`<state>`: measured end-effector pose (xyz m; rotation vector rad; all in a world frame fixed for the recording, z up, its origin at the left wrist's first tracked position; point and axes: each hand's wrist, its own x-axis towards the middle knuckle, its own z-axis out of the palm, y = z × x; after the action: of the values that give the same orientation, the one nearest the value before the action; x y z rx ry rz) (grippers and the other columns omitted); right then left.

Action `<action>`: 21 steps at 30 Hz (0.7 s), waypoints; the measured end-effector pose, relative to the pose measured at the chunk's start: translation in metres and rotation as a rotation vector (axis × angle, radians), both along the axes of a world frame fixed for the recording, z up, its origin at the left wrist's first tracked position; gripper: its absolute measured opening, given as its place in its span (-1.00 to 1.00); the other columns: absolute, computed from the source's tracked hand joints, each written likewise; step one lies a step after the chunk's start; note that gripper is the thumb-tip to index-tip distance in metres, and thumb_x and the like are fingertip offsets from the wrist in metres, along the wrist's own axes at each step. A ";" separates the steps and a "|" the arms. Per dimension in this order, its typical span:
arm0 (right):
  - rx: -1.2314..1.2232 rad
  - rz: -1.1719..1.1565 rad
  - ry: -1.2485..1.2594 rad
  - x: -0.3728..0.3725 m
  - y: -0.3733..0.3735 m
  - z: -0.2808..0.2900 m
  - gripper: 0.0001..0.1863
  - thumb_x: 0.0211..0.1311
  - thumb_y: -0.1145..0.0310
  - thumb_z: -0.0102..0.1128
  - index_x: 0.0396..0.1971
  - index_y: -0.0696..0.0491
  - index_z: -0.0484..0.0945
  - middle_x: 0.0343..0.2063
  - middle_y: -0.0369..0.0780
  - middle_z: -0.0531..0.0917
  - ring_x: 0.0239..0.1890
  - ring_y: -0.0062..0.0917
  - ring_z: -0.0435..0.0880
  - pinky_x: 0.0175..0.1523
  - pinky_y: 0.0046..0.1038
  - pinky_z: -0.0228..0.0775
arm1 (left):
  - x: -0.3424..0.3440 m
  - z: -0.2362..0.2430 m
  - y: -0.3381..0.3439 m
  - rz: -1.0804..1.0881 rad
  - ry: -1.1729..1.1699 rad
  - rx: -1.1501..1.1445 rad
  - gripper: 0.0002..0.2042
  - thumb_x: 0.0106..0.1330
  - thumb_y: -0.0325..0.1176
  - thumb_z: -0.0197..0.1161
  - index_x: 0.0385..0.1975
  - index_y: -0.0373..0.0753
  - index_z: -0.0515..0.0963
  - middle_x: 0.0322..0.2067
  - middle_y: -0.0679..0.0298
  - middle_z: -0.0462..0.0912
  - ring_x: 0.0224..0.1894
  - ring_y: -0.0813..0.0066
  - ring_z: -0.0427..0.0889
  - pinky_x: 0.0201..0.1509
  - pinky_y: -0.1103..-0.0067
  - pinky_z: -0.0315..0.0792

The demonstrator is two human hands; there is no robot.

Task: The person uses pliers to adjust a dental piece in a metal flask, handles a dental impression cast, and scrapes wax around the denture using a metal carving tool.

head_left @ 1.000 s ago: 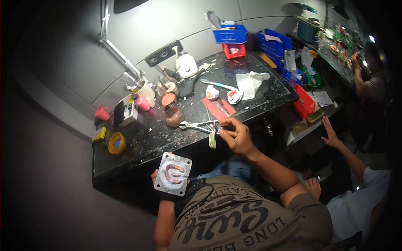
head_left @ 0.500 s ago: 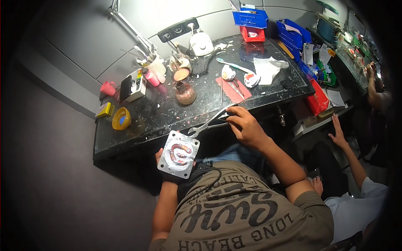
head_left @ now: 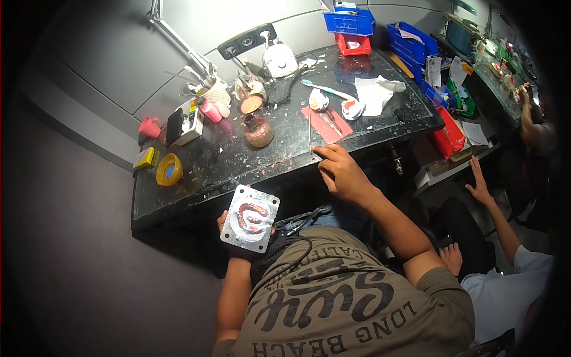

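My left hand grips a square metal dental flask from beneath and along its sides. The flask has a hole at each corner. White plaster inside it surrounds a reddish horseshoe-shaped denture form. At the bench's front edge, my right hand has its fingers closed at the near end of a thin metal hand tool. That tool points away across the bench, beside a red sheet. Metal pliers lie on my lap, right of the flask.
On the dark bench stand a yellow bowl, a brown round bottle and a white box. White plaster models, a toothbrush and tissue lie farther right. Another person's hand is at right.
My right hand has let go of the pliers, which now rest on my lap. Its fingers have come to the thin tool's near end. My left hand still holds the flask.
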<state>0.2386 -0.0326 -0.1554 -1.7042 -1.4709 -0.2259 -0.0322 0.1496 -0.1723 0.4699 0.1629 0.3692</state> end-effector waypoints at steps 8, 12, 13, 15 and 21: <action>0.000 0.016 0.036 0.001 0.000 0.001 -0.95 0.12 0.57 0.27 -0.45 0.24 0.64 0.16 -0.05 0.61 0.22 -0.16 0.50 0.34 -0.25 0.36 | 0.000 -0.001 0.002 -0.018 -0.021 -0.026 -0.12 0.23 0.21 0.08 0.54 -0.07 0.11 0.34 -0.18 0.36 0.21 -0.28 0.53 -0.09 -0.16 0.60; -0.003 0.021 0.040 0.002 -0.001 0.000 -0.95 0.12 0.56 0.28 -0.44 0.24 0.65 0.16 -0.05 0.61 0.22 -0.15 0.50 0.34 -0.25 0.36 | 0.001 0.003 -0.002 -0.002 0.004 -0.032 -0.12 0.22 0.21 0.07 0.54 -0.06 0.10 0.36 -0.21 0.33 0.22 -0.29 0.52 -0.08 -0.16 0.59; -0.003 0.020 0.040 0.002 -0.001 0.000 -0.95 0.12 0.56 0.28 -0.44 0.24 0.65 0.16 -0.05 0.61 0.22 -0.15 0.50 0.34 -0.25 0.36 | 0.001 0.002 -0.001 -0.004 -0.007 -0.049 -0.12 0.22 0.22 0.08 0.55 -0.05 0.10 0.36 -0.23 0.31 0.22 -0.30 0.52 -0.08 -0.17 0.59; -0.008 0.018 0.039 0.002 -0.002 0.000 -0.94 0.12 0.56 0.29 -0.43 0.24 0.65 0.16 -0.05 0.60 0.21 -0.15 0.50 0.34 -0.25 0.36 | 0.003 0.003 -0.002 -0.011 -0.018 -0.065 -0.12 0.22 0.22 0.08 0.55 -0.04 0.10 0.37 -0.25 0.30 0.22 -0.30 0.51 -0.08 -0.17 0.59; -0.025 0.024 0.052 0.003 0.001 0.002 -0.93 0.12 0.55 0.29 -0.42 0.24 0.66 0.17 -0.06 0.60 0.22 -0.15 0.50 0.34 -0.25 0.36 | 0.001 -0.001 0.002 0.000 -0.017 -0.063 -0.11 0.22 0.21 0.09 0.55 -0.04 0.09 0.36 -0.26 0.30 0.22 -0.31 0.51 -0.08 -0.18 0.59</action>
<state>0.2418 -0.0319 -0.1537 -1.6984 -1.4606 -0.1498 -0.0317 0.1518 -0.1733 0.4044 0.1580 0.3672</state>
